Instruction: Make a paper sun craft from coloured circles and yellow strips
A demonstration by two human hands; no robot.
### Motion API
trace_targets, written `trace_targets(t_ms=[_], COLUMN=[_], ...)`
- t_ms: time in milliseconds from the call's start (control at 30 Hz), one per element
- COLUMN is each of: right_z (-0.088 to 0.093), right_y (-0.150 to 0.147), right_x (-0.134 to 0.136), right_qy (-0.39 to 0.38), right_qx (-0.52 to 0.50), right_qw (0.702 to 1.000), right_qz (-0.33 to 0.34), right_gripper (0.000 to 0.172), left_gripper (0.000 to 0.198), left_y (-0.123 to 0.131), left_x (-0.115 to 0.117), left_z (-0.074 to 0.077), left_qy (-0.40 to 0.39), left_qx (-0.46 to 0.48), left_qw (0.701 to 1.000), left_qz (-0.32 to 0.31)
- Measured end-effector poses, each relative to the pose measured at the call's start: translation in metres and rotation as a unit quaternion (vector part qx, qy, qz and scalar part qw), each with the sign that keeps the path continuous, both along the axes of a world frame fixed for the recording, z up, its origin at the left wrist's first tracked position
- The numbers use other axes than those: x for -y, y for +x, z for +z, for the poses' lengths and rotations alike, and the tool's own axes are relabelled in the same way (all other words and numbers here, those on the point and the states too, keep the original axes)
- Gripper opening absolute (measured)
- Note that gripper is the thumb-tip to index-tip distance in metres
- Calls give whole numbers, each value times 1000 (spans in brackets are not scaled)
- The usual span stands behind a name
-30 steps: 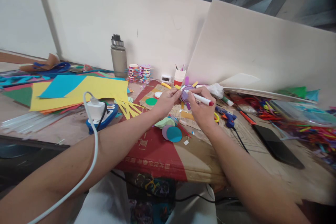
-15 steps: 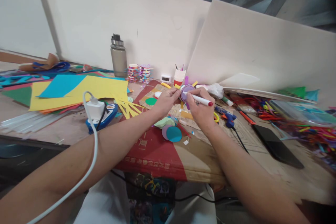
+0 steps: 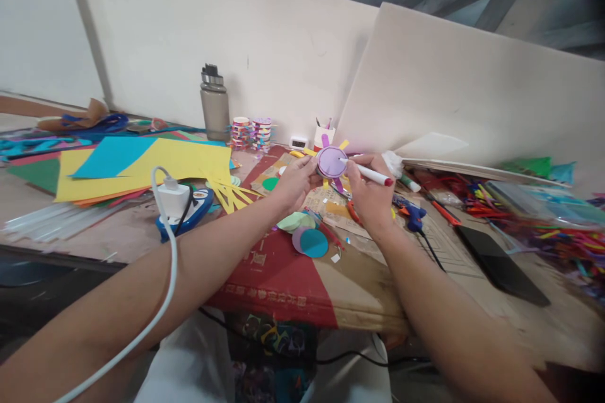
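Observation:
A round purple disc [image 3: 331, 162] with purple and yellow paper strips sticking out around its edge is pinched at its left side by my left hand [image 3: 299, 184]. My right hand [image 3: 371, 195] is closed round a white marker [image 3: 371, 174] with a red end; its tip is at the right part of the disc's face. Whether the tip touches the disc is too small to tell. Below the hands, a teal paper circle [image 3: 314, 243] overlaps a lilac one on the cardboard.
Yellow paper [image 3: 189, 160] and a blue power socket [image 3: 201, 201] with a white cable lie left. A bottle [image 3: 215, 107] and two decorated stacks stand behind. To the right are a blue glue gun [image 3: 414, 217], a black phone [image 3: 501, 264] and coloured strips.
The disc now faces the camera more fully. My right hand and the marker have shifted slightly right, uncovering more of the disc's face.

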State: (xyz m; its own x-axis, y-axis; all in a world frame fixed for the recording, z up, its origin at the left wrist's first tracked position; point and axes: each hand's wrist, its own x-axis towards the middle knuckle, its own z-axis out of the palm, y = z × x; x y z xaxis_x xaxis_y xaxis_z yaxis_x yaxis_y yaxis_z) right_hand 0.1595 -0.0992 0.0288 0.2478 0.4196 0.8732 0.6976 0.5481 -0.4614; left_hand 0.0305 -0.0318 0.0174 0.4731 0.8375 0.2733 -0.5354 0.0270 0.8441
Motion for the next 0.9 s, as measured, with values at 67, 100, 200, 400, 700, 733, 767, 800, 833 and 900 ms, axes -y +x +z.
trace_targets(t_ms=[67,100,200,400,700,733,767,800,833,900], right_z=[-2,-3,-4,-4,-3,-3,-3,-3,-2,-2], right_y=[0,-1,-2,-2,-2,-2,-2,-3,-3,-3], right_x=[-1,-1,-1,-1,-1,-1,0,0,0,1], right_qy=[-13,-16,-15,-15,-1,0,0,0,1,2], right_qx=[11,19,23,30,16,16,16,16,16,17], right_qw=[1000,1000,999,999,1000,1000,1000,1000,1000,1000], right_qz=[8,11,18,22,21,19,18,18,18,20], right_gripper=[12,12,11,10,10,10,10,10,10,10], left_gripper=[18,18,21,22,21,21,21,21,21,22], left_y=[0,0,-1,-3,-2,-2,-2,-2,-2,-2], left_x=[-2,-2,-4,-2,2,2,2,3,3,5], left_z=[1,1,2,5,5,5,5,5,6,6], left_qy=[-15,-19,-23,-16,0,0,1,3,6,13], left_qx=[12,16,27,25,-16,-17,-17,-18,-19,-24], left_qw=[1000,1000,999,1000,1000,1000,1000,1000,1000,1000], left_qz=[-2,-4,-14,1,16,15,13,11,8,4])
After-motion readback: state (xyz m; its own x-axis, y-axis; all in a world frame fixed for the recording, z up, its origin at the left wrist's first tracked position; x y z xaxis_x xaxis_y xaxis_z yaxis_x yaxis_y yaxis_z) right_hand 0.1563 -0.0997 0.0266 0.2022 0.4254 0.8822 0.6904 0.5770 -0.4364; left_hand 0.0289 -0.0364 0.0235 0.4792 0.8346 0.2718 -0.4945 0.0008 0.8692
